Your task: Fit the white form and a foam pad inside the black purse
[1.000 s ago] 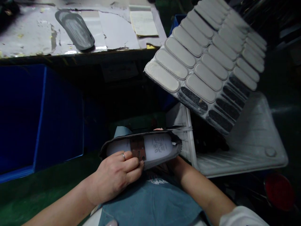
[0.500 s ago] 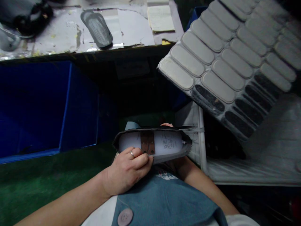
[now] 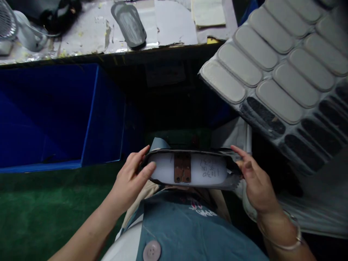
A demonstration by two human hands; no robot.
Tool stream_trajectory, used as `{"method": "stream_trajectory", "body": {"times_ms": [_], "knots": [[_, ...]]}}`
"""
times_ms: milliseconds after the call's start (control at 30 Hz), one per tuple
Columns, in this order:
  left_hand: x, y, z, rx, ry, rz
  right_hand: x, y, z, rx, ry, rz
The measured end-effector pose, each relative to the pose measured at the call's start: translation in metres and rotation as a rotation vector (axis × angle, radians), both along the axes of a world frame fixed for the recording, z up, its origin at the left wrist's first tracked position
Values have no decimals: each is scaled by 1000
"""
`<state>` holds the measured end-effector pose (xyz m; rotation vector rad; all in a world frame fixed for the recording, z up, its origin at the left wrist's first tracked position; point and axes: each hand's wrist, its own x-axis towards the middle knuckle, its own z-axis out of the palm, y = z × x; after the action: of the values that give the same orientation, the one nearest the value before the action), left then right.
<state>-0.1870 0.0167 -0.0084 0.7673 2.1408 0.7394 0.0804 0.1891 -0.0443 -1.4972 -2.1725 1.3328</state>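
A long white block with a brown metal hinge plate and handwriting sits inside a dark, thin-walled cover, close to my body. My left hand grips the left end, its thumb on the near side and its fingers beyond the rim. At the right end, my right hand holds the cover, with one finger stretched along the far edge. A blue-grey flap sticks up behind the left end.
A blue bin stands at the left. Ahead is a worktable with a grey sole-shaped piece and paper. Wrapped oval pads lie on the right, above a white-covered rack.
My left hand has moved from the near middle edge to the left end. My right hand, mostly hidden before, now shows at the right end. The view has shifted left.
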Motion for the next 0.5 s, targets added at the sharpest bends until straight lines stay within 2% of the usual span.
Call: {"method": "stream_trajectory", "body": {"times_ms": [100,167,333,500], "knots": [[0,6,6,-94,117,-189,-1,-10,28,212,-312,125],[1,5,10,-81,81,-234,-6,-17,35,283,-398,158],[2,-2,17,-116,11,-274,-6,-23,30,430,-313,204],[8,-5,20,-169,-12,-254,-5,-28,23,680,-321,311]]}}
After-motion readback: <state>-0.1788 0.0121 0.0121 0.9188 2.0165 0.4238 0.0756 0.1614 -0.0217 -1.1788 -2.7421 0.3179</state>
